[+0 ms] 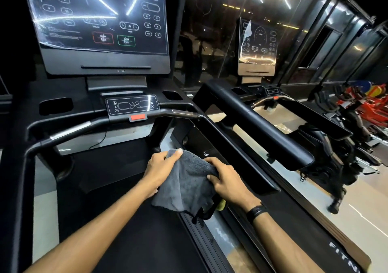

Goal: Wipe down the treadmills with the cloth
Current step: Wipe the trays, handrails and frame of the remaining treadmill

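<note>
Head view showed the grey cloth [186,180] pinched between the left hand [162,166] and right hand [227,180] above the treadmill [130,220] belt. It looked soft, light and limp; bunching it would likely wipe best.

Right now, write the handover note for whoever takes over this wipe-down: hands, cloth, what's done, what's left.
Left hand: holds the top edge of the grey cloth, thumb on top.
Right hand: fingers curled onto the cloth's right side; a black wristband on that wrist.
The cloth hangs between both hands in the air, above the near treadmill's belt and right side rail, touching no surface.
Done: nothing can be told; no wiped marks show.
Left: the near treadmill's console, handlebar and rails, then the second treadmill to the right, whose screen film is peeling at a corner.
</note>
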{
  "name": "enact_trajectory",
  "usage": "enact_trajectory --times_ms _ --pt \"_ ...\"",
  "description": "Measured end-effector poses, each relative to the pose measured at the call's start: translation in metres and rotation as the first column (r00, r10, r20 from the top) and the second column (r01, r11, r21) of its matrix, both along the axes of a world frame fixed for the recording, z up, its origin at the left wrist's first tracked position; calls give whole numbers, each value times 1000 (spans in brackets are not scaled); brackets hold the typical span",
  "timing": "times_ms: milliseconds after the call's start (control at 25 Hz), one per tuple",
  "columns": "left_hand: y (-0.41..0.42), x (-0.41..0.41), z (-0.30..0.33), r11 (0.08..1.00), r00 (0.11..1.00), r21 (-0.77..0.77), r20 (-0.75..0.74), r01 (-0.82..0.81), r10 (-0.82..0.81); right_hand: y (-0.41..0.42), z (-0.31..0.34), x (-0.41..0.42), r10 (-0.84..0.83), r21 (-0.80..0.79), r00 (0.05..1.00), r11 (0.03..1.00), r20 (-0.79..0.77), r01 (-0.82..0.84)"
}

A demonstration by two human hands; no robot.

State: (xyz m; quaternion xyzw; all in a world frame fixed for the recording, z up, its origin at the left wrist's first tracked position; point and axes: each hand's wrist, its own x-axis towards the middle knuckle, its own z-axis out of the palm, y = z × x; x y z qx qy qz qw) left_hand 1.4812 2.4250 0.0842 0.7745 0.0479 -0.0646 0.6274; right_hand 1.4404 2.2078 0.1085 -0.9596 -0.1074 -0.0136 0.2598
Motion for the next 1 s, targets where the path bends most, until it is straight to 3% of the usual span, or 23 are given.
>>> enact_trajectory --times_ms 80,280,440,560,720,760,920,1000 --pt "-5 4 12 995 1000 -100 -24 14 -17 -7 5 4 16 11 999 1000 29 -17" --pt "-42 8 58 966 994 -254 83 -41 64 -45 24 10 -18 67 997 998 78 13" --pt "-80 8 97 968 976 -249 213 6 49 -86 38 13 -89 67 988 994 125 81" --pt "-112 -1 127 967 955 -245 295 74 2 -118 40 16 -167 230 980 963 111 139" --pt "-166 -17 148 955 943 -259 328 147 -56 -166 35 2 -174 646 980 739 -94 193" --pt "-181 -20 151 953 942 -261 329 152 -60 -182 35 -3 -175 711 981 680 -79 179" --pt "-232 -31 147 955 950 -261 308 138 -53 -246 39 -25 -213 834 977 540 10 110" --pt "-256 -35 140 952 957 -276 287 129 -46 -276 39 -34 -199 849 980 520 14 93"
